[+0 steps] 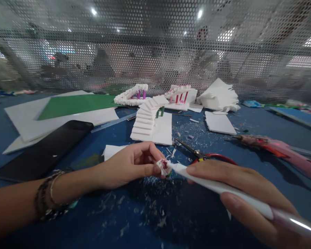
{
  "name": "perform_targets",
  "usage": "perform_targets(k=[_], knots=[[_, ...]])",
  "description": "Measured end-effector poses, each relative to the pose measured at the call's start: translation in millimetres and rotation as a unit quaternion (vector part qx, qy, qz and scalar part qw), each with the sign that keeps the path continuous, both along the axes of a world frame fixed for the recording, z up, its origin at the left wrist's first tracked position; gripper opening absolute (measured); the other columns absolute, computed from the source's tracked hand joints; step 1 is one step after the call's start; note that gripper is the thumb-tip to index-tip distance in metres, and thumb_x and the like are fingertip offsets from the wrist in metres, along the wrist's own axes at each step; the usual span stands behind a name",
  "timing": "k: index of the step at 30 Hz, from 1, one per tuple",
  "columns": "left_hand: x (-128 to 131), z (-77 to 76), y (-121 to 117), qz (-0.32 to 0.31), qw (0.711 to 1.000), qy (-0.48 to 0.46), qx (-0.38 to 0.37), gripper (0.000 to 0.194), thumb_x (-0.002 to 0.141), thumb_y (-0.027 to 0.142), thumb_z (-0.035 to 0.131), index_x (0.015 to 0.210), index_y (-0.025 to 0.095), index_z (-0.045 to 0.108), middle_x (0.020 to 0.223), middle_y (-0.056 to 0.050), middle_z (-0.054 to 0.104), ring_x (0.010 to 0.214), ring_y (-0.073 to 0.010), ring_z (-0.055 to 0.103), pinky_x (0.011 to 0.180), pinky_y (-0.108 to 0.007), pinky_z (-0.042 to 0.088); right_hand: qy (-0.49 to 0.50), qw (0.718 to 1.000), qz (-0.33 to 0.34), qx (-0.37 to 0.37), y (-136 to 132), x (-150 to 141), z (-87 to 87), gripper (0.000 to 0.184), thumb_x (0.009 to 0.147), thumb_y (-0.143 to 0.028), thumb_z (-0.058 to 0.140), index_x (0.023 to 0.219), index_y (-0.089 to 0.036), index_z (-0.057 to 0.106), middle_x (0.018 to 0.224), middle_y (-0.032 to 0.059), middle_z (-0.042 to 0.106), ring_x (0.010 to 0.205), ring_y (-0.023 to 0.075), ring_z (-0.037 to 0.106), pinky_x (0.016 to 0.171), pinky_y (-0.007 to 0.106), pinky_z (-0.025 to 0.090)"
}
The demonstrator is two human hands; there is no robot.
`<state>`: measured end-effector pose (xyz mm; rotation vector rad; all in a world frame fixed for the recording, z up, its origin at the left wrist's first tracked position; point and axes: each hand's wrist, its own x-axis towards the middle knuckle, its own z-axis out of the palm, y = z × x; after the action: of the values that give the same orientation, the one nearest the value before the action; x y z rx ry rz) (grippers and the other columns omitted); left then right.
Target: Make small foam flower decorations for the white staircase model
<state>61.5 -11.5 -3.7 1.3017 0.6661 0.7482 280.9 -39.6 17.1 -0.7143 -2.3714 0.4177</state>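
"What do we have in the left hand (129, 162)?"

"We see there a small crumpled piece (164, 167), whitish on the outside, dark red in its hollow, with thin, uneven edges. The thumb and fingers pinch it over the blue table (88, 231), on the near side of the white staircase model (145, 122)."

"And the right hand (251, 181)?"

"It grasps a long tool (212, 185), shaped like a pen. We find it smooth and white, becoming glossy and pale violet toward the rear. Its narrow tip is directed at the piece."

"Do the two touch?"

"They meet in our view, but we cannot say with certainty that there is contact."

"What else is difficult for us?"

"The fingertips cover one side of the piece. A little green shows just under it, and we cannot tell if this belongs to it. The tool's rear end is cut by the right edge, and so is the pink glue gun (292, 155). The right hand hides part of the scissors (195, 152). Behind the perforated sheet (155, 41), we can distinguish only blurred shapes."
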Motion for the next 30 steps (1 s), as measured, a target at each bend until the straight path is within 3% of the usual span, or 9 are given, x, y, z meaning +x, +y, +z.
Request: perform_targets(k=[4,8,12,16,20,25,30], knots=[[-0.5,0.9,0.9,-0.004,1.000,0.000,0.002,0.009,0.070,0.004,0.056,0.068,0.012,0.052,0.071,0.002,0.058,0.066,-0.0064,0.054,0.062,-0.017,0.039,-0.009,0.999,-0.029,0.033,-1.0,-0.7,4.0,0.035,0.074,-0.010,0.043,0.105,-0.023,0.050,0.100,-0.0013,0.064,0.089,0.0117,0.060,0.075,0.017,0.049],[-0.5,0.8,0.9,0.001,1.000,0.007,0.002,0.009,0.069,0.005,0.057,0.069,0.012,0.051,0.073,0.002,0.058,0.067,-0.0069,0.055,0.062,-0.018,0.039,-0.054,0.998,0.028,0.034,-1.2,0.9,4.8,0.037,0.073,-0.016,0.048,0.110,-0.023,0.049,0.102,0.0009,0.063,0.092,0.0138,0.059,0.075,0.018,0.049],[0.2,0.8,0.7,0.001,1.000,0.010,0.004,0.008,0.070,0.008,0.057,0.069,0.013,0.051,0.072,0.002,0.058,0.066,-0.0076,0.055,0.062,-0.019,0.039,-0.046,0.999,-0.015,0.017,-2.3,1.1,4.6,0.035,0.074,-0.014,0.045,0.108,-0.022,0.050,0.102,0.0017,0.063,0.091,0.0137,0.059,0.077,0.020,0.048],[0.3,1.5,0.8,0.001,1.000,0.021,0.002,0.011,0.069,0.010,0.060,0.068,0.014,0.049,0.072,0.001,0.058,0.067,-0.0090,0.054,0.062,-0.021,0.040,-0.045,0.999,0.016,0.013,-1.0,-1.2,4.5,0.036,0.073,-0.015,0.047,0.108,-0.021,0.050,0.102,0.0017,0.063,0.091,0.0139,0.059,0.077,0.020,0.048],[-0.1,1.8,0.7,-0.005,1.000,0.014,0.006,0.011,0.069,0.011,0.060,0.068,0.013,0.049,0.071,0.002,0.057,0.065,-0.0083,0.053,0.063,-0.021,0.039,-0.028,0.999,-0.022,0.021,0.3,-2.6,4.6,0.032,0.074,-0.012,0.044,0.105,-0.018,0.052,0.100,0.0036,0.063,0.090,0.0136,0.059,0.077,0.021,0.048],[-0.7,1.5,0.2,0.003,1.000,0.012,0.000,0.013,0.069,0.015,0.062,0.067,0.013,0.050,0.072,0.001,0.057,0.066,-0.0080,0.054,0.063,-0.019,0.040,-0.016,0.999,0.044,-0.008,-1.5,0.6,1.9,0.043,0.073,-0.011,0.047,0.112,-0.027,0.046,0.105,-0.0028,0.061,0.094,0.0125,0.057,0.079,0.018,0.047],[-0.7,0.7,1.0,0.005,1.000,-0.001,-0.012,0.015,0.068,0.017,0.064,0.067,0.013,0.050,0.070,0.003,0.056,0.063,-0.0056,0.054,0.060,-0.017,0.039,0.017,0.999,0.037,-0.007,-2.3,2.1,-1.5,0.045,0.074,-0.012,0.045,0.113,-0.033,0.045,0.101,-0.0049,0.063,0.088,0.0132,0.061,0.074,0.019,0.050]])
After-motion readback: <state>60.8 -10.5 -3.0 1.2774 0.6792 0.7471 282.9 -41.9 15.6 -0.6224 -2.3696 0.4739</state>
